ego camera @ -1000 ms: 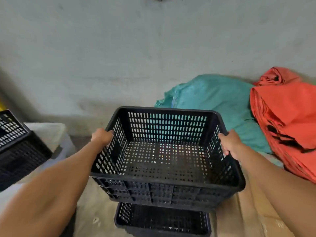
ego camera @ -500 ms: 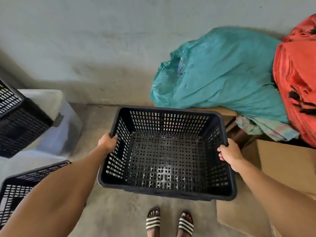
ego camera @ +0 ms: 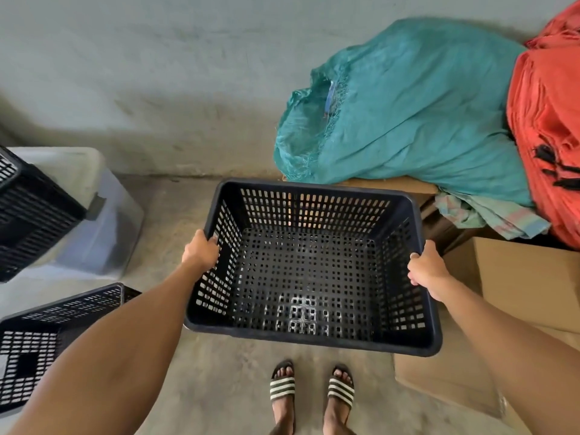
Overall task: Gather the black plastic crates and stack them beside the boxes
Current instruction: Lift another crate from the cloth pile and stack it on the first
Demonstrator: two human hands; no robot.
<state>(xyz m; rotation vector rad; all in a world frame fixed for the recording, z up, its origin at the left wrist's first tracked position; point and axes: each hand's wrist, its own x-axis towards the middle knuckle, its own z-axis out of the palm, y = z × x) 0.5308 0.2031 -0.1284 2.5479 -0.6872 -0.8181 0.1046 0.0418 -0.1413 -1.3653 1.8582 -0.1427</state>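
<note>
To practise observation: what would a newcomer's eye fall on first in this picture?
First, the empty black crate at centre, gripped at its side rims by the left hand and right hand, above the striped sandals. Next, the teal sack and orange cloth piled on cardboard boxes at right.

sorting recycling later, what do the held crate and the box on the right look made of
Crate: looks like moulded black plastic, slightly glossy, with a grid of perforations. Box: looks like plain brown cardboard, matte, with folded edges.
</note>
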